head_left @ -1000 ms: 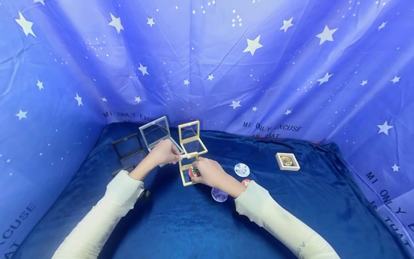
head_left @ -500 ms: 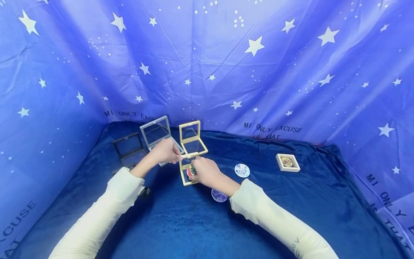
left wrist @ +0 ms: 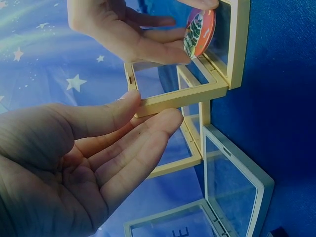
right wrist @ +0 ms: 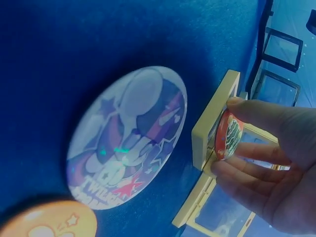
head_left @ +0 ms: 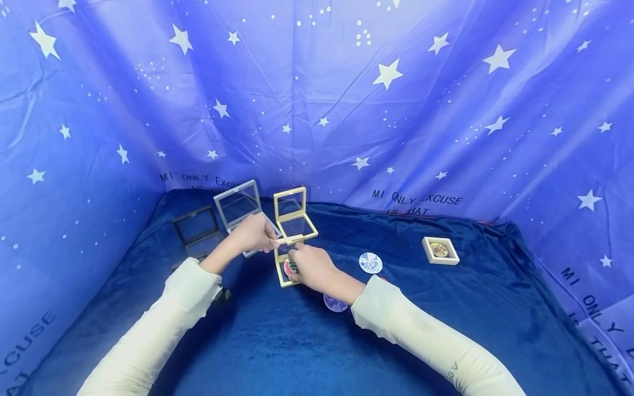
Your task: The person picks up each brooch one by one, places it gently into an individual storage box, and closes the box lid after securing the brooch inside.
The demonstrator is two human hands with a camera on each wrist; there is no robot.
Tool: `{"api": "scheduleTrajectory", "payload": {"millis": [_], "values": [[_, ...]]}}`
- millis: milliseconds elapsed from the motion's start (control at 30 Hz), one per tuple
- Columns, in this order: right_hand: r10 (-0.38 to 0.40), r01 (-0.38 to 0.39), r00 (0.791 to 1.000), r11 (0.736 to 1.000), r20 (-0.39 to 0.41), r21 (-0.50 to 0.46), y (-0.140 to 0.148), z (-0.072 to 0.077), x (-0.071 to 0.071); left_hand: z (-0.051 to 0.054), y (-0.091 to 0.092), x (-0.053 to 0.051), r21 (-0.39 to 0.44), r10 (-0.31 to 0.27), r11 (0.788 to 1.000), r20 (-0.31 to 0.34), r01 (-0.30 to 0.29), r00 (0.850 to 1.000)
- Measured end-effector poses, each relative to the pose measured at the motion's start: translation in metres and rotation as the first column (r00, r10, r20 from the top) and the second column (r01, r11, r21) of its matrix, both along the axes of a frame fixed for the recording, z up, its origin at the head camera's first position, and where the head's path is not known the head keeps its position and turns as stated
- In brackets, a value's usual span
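Observation:
My left hand (head_left: 254, 232) pinches the raised lid of a pale yellow hinged display frame (left wrist: 181, 99) between thumb and fingers. Clear film fills both halves of that frame. My right hand (head_left: 315, 267) holds a round red badge (right wrist: 230, 137) with a green and white picture by its rim. In the right wrist view the badge stands tilted at the lower half of the frame, close to its film; whether it touches the film I cannot tell. Right behind stands a second yellow frame (head_left: 312, 233), opened out, and left of it a larger grey frame (head_left: 219, 207), partly behind my left hand.
A black frame (head_left: 199, 209) stands opened at the far left. Right of my hands lie a purple badge (head_left: 335, 304), a white-and-blue badge (head_left: 370, 263) and an orange-red badge (right wrist: 52, 223). A white frame (head_left: 448, 257) with a yellow badge inside sits further right.
My right hand has shifted slightly left with the red badge, further over the lower half of the yellow frame. My left hand keeps its pinch on the lid, almost still.

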State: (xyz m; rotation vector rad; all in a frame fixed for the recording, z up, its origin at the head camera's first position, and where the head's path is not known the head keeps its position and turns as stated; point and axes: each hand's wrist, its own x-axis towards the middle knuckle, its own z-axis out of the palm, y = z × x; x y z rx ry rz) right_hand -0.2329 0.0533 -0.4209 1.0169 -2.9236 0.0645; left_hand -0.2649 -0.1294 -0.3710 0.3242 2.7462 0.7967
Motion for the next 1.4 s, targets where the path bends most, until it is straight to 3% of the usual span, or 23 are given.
{"api": "scheduleTrajectory", "payload": {"millis": [200, 400, 1000, 1267, 1400], "values": [[0.079, -0.078, 0.997, 0.997, -0.015, 0.027, 0.001, -0.002, -0.002, 0.001, -0.001, 0.0, 0.003, -0.007, 1.0, 0.015, 0.007, 1.0], [0.089, -0.09, 0.996, 0.996, 0.026, 0.02, 0.002, -0.002, -0.003, 0.001, -0.001, 0.0, 0.008, 0.006, 1.0, 0.015, -0.006, 1.0], [0.072, -0.072, 0.997, 0.997, 0.028, -0.008, 0.004, -0.004, 0.0, 0.001, 0.0, 0.001, -0.016, -0.006, 1.0, -0.008, 0.006, 1.0], [0.058, -0.055, 0.998, 0.995, 0.038, -0.085, 0.007, -0.003, 0.002, 0.0, -0.002, 0.003, -0.028, -0.027, 0.999, -0.01, 0.027, 1.0], [0.05, -0.038, 0.995, 0.99, 0.09, -0.135, 0.012, 0.003, 0.003, -0.001, -0.004, 0.004, -0.001, -0.029, 1.0, 0.022, 0.029, 0.999]]}}
